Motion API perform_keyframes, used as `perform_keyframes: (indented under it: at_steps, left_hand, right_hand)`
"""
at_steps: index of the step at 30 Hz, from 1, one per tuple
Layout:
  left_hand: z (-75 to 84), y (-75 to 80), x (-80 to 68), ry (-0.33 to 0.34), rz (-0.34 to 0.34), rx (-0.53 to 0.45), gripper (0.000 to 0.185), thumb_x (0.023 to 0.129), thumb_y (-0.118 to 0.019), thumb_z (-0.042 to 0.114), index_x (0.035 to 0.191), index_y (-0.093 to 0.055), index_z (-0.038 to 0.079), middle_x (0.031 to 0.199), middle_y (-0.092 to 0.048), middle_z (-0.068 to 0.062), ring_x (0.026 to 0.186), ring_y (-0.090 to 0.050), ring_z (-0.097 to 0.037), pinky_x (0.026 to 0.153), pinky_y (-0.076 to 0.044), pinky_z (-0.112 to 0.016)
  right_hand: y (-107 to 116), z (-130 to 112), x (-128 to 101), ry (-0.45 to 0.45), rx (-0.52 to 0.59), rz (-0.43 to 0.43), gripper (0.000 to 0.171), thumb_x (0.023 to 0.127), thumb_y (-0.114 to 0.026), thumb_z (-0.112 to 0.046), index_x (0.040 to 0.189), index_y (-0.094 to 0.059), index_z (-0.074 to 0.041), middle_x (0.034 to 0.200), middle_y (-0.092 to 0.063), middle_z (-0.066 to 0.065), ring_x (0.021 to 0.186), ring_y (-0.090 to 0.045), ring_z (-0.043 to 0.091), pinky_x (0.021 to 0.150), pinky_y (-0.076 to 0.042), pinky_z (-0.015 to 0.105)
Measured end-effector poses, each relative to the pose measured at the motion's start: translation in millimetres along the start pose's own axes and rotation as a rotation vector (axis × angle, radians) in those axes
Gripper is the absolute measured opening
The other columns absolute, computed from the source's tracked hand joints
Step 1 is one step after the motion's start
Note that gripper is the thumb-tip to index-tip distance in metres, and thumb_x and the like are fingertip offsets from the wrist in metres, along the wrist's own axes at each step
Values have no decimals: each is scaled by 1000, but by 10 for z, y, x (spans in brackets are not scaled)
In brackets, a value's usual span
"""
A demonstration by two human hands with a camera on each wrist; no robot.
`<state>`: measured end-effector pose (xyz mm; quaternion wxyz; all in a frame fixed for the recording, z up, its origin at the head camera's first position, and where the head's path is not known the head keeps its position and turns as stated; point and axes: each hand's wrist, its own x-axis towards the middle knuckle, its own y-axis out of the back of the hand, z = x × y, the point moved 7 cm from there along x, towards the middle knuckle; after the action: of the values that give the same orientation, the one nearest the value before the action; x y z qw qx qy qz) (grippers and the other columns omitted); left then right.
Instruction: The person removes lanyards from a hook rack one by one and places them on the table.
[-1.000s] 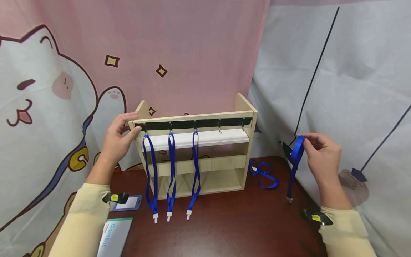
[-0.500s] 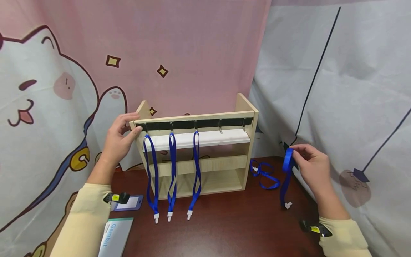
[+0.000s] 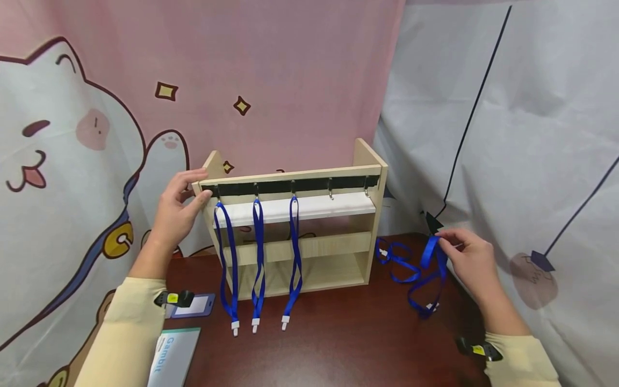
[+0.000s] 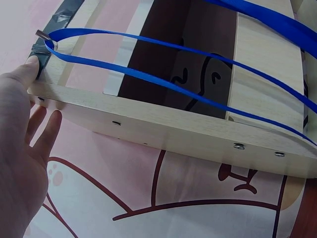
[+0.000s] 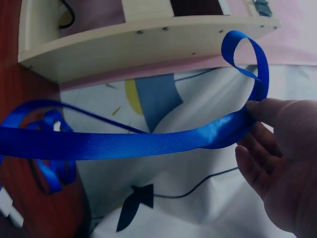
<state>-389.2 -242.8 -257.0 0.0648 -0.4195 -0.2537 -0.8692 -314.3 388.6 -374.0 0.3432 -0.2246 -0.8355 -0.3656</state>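
A wooden rack (image 3: 309, 250) stands on the dark table (image 3: 338, 344), with a row of hooks along its black top strip. Three blue lanyards (image 3: 258, 258) hang from the left three hooks; the two right hooks (image 3: 330, 191) are bare. My left hand (image 3: 203, 185) holds the rack's top left corner, thumb on the strip (image 4: 43, 91) and fingers along the outer side panel (image 4: 173, 129). To the right of the rack, my right hand (image 3: 441, 240) pinches a fourth blue lanyard (image 3: 425, 282) low over the table, its lower loop and clip lying on the wood. The strap (image 5: 148, 141) bends into a loop above my right hand (image 5: 246, 128).
Another blue lanyard (image 3: 394, 255) lies coiled on the table beside the rack's right foot. A blue badge holder (image 3: 193, 305) and a booklet (image 3: 171, 355) lie at the front left. Printed cloth hangs close behind and to the right.
My right hand has come down and slightly left with the lanyard, from chest height to just above the table; the strap's clip end now rests there. My left hand has stayed put.
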Motion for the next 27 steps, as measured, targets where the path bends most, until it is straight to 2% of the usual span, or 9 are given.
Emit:
perform_keyframes:
  at_steps: [7,16,23,27]
  left_hand:
    - [8,10,2,-2,3,3,40,105,-75,0,144,-70,4,155,-60,-10,137,-53,-7,106,-48,-19]
    - [3,3,-2,-5,4,8,40,104,-75,-1,143,-70,5,155,-61,-9,136,-54,-6,105,-48,-18]
    - [-8,3,-3,-12,3,3,40,103,-75,-2,143,-70,4,155,-61,-10,136,-53,-6,105,-49,-18]
    - [-15,5,-4,-9,2,6,41,104,-75,-2,144,-70,4,155,-60,-10,137,-53,-6,106,-48,-18]
  right_hand:
    - [-103,187,-76,19,-50,-85,13,95,-84,3,105,-83,-5,94,-81,13,78,-58,-9,70,-43,6]
    - [-336,441,-155,42,-68,-143,13,93,-85,4,101,-83,-5,94,-80,10,81,-65,6,72,-44,8]
    - [-498,484,-243,68,-29,-193,16,90,-87,6,97,-83,-8,90,-79,4,77,-63,4,69,-45,10]
    - [-586,497,-292,47,3,-262,15,93,-86,3,98,-84,-10,91,-79,1,79,-64,3,69,-46,12]
